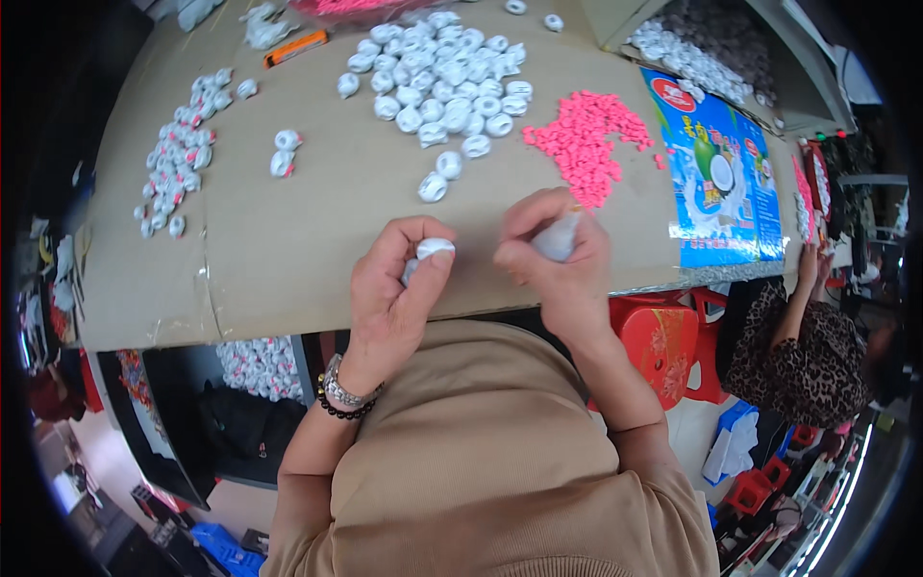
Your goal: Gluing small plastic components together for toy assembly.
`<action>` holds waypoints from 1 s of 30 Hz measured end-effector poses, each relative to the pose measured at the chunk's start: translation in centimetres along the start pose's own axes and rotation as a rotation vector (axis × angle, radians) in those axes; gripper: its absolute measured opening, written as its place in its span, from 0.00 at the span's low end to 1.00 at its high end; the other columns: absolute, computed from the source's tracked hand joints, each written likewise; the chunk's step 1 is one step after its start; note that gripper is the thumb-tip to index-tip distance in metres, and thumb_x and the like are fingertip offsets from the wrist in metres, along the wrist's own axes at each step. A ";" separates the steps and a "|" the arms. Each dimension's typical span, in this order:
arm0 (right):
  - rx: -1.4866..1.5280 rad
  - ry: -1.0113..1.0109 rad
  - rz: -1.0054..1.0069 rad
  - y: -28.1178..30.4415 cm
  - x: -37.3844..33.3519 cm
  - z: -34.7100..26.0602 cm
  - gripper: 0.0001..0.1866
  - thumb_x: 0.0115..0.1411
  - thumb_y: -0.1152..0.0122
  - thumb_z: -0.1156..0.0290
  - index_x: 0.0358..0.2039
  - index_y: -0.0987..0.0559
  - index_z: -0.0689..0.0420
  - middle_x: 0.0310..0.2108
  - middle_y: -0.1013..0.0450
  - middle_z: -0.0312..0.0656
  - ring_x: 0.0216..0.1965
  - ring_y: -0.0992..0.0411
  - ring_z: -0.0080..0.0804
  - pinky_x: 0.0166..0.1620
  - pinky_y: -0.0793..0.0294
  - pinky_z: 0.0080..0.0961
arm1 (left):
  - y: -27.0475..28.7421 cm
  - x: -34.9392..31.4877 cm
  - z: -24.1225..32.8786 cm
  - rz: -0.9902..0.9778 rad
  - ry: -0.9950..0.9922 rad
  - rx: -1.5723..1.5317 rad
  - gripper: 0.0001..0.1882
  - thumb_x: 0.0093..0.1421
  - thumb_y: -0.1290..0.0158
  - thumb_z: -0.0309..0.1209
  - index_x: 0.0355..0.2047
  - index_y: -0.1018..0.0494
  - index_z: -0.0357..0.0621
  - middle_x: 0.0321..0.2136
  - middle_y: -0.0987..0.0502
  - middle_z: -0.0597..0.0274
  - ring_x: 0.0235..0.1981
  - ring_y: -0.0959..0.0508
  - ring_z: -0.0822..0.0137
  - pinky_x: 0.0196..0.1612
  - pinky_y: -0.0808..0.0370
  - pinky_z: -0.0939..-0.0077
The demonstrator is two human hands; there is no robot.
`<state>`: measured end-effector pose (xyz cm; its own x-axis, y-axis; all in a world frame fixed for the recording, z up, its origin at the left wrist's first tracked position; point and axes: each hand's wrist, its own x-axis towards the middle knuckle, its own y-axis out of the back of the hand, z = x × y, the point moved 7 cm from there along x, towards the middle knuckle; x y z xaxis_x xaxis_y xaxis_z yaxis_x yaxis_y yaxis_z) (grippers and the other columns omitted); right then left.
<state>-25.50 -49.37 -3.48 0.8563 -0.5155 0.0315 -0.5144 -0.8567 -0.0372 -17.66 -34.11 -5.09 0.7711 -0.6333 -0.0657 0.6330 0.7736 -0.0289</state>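
My left hand (389, 284) is closed, with a small round white piece (436, 247) pinched between thumb and fingers and another whitish one partly hidden in the palm. Just to the right, my right hand (567, 255) wraps round a whitish, translucent object (557, 238); its kind is not clear. The two hands are apart, above the table's near edge. Beyond them lies a heap of white round pieces (452, 77) with holes. Right of that heap is a pile of small pink pieces (588, 139). At the left, white pieces with pink bits on them (178, 159) form a group.
An orange tube-like object (296, 48) lies at the far left of the brown-covered table (279, 260). A blue printed sheet (716, 183) covers the right side. Red stools (654, 351) stand below, and another person in leopard print (817, 356) works at the far right.
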 end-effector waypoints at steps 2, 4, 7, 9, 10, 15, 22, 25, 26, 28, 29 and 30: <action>-0.010 -0.011 0.065 1.1 0.1 0.3 0.12 0.48 0.34 0.84 0.31 0.27 0.58 0.29 0.30 0.35 0.25 0.33 0.17 0.26 0.36 0.13 | 1.7 0.2 0.7 0.074 -0.097 0.134 0.07 0.64 0.53 0.28 0.40 0.30 0.38 0.23 0.35 0.76 0.21 0.41 0.85 0.23 0.44 0.89; -0.021 -0.009 0.137 2.4 0.4 0.5 0.12 0.49 0.35 0.83 0.32 0.27 0.58 0.29 0.30 0.33 0.25 0.34 0.16 0.25 0.36 0.12 | 4.1 0.5 1.7 0.194 -0.211 0.374 0.07 0.64 0.53 0.27 0.39 0.30 0.38 0.21 0.35 0.75 0.20 0.40 0.84 0.22 0.43 0.87; -0.139 -0.027 0.175 3.5 0.9 0.2 0.11 0.51 0.36 0.83 0.33 0.27 0.58 0.27 0.30 0.32 0.25 0.34 0.14 0.25 0.37 0.12 | 7.3 1.2 2.9 0.332 -0.325 0.678 0.06 0.63 0.53 0.27 0.37 0.29 0.38 0.18 0.35 0.71 0.19 0.38 0.79 0.22 0.41 0.82; -0.160 -0.027 0.143 3.2 1.2 0.1 0.11 0.51 0.37 0.83 0.34 0.26 0.57 0.27 0.30 0.31 0.25 0.34 0.14 0.25 0.37 0.12 | 9.2 1.7 3.5 0.404 -0.343 0.866 0.06 0.62 0.52 0.27 0.37 0.29 0.38 0.17 0.35 0.67 0.18 0.37 0.75 0.22 0.39 0.78; -0.172 -0.026 0.128 3.0 1.3 0.2 0.11 0.51 0.37 0.83 0.34 0.26 0.57 0.26 0.30 0.31 0.25 0.34 0.14 0.25 0.37 0.12 | 10.0 2.0 3.6 0.428 -0.338 0.957 0.06 0.62 0.51 0.28 0.38 0.28 0.39 0.16 0.34 0.64 0.17 0.36 0.73 0.22 0.38 0.77; -0.123 -0.069 0.091 1.9 1.3 0.7 0.12 0.50 0.37 0.83 0.34 0.27 0.57 0.27 0.30 0.31 0.25 0.34 0.14 0.25 0.37 0.12 | 12.9 2.5 3.5 0.540 -0.344 1.151 0.12 0.62 0.49 0.30 0.45 0.29 0.39 0.18 0.31 0.61 0.18 0.33 0.68 0.22 0.35 0.75; 0.003 -0.166 0.036 1.4 1.2 0.3 0.18 0.50 0.43 0.82 0.42 0.31 0.55 0.39 0.33 0.33 0.35 0.36 0.17 0.38 0.34 0.16 | 8.2 1.9 0.5 0.122 0.146 -0.696 0.14 0.59 0.49 0.24 0.46 0.31 0.34 0.36 0.23 0.56 0.29 0.24 0.67 0.19 0.35 0.84; 0.076 -0.130 0.002 1.0 0.9 -0.7 0.20 0.52 0.47 0.82 0.45 0.34 0.55 0.43 0.34 0.35 0.36 0.36 0.18 0.39 0.34 0.17 | 4.3 1.1 -0.1 -0.020 0.308 -0.879 0.15 0.62 0.53 0.25 0.49 0.34 0.32 0.43 0.26 0.48 0.35 0.24 0.64 0.17 0.36 0.87; 0.053 -0.116 -0.006 0.9 0.7 -0.7 0.19 0.53 0.46 0.81 0.46 0.35 0.56 0.44 0.34 0.38 0.36 0.34 0.21 0.37 0.33 0.19 | 3.3 0.9 -0.4 -0.047 0.354 -0.889 0.16 0.64 0.55 0.25 0.50 0.35 0.31 0.45 0.27 0.45 0.36 0.25 0.63 0.16 0.35 0.87; 0.008 -0.089 -0.020 0.9 0.5 -0.7 0.19 0.55 0.45 0.79 0.47 0.35 0.60 0.48 0.35 0.45 0.37 0.30 0.26 0.34 0.31 0.23 | 1.8 0.5 -0.3 -0.141 0.362 -0.947 0.15 0.66 0.56 0.28 0.50 0.35 0.31 0.47 0.28 0.45 0.38 0.25 0.63 0.16 0.36 0.87; 0.010 -0.067 -0.025 0.9 0.4 -0.8 0.19 0.56 0.44 0.77 0.48 0.34 0.61 0.48 0.35 0.45 0.37 0.29 0.27 0.34 0.31 0.23 | 1.1 0.4 -0.1 -0.191 0.365 -0.973 0.16 0.67 0.56 0.30 0.50 0.35 0.31 0.48 0.28 0.45 0.39 0.24 0.62 0.16 0.36 0.88; 0.011 -0.045 -0.028 1.0 0.2 -0.9 0.20 0.57 0.43 0.76 0.49 0.34 0.62 0.48 0.35 0.45 0.38 0.29 0.27 0.34 0.30 0.23 | 0.7 0.4 -0.2 -0.193 0.386 -0.962 0.17 0.68 0.56 0.34 0.49 0.34 0.32 0.47 0.29 0.45 0.38 0.25 0.63 0.17 0.35 0.87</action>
<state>-25.86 -50.31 -2.59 0.8719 -0.4896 -0.0118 -0.4896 -0.8706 -0.0480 -16.88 -33.79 -5.30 0.4818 -0.8292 -0.2834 0.2907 0.4563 -0.8410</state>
